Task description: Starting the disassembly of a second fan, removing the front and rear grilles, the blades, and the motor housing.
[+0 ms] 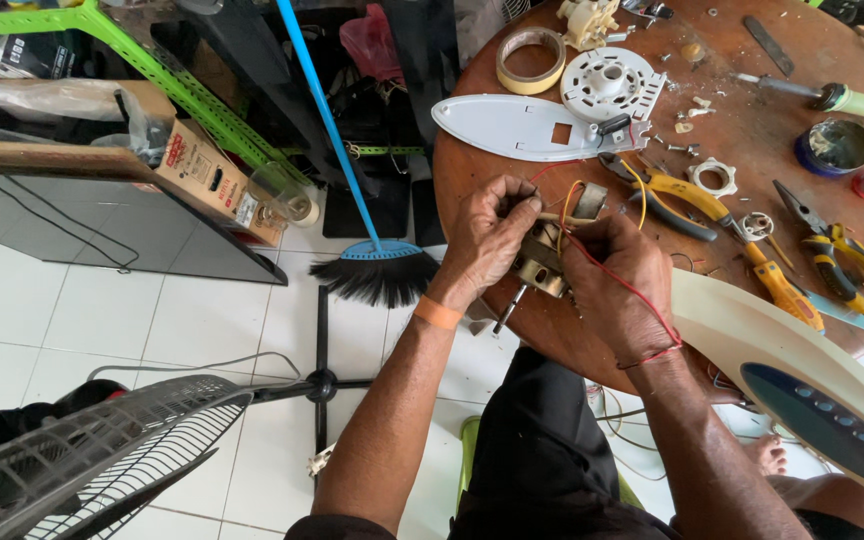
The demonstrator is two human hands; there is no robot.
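Gripping fan motor point(540, 262), left hand point(487, 240) and right hand point(617, 275) curl inward.

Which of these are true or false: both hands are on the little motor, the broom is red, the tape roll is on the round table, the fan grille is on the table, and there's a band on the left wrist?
1. Both hands hold the motor. True: the left hand and right hand grip the small motor with its wires.
2. The broom is red. False: the broom has a blue handle and black bristles.
3. The tape roll lies on the round table. True: the tape roll sits on the wooden table.
4. The fan grille is on the table. False: the fan grille is down by the floor.
5. The left wrist wears a band. True: an orange band.
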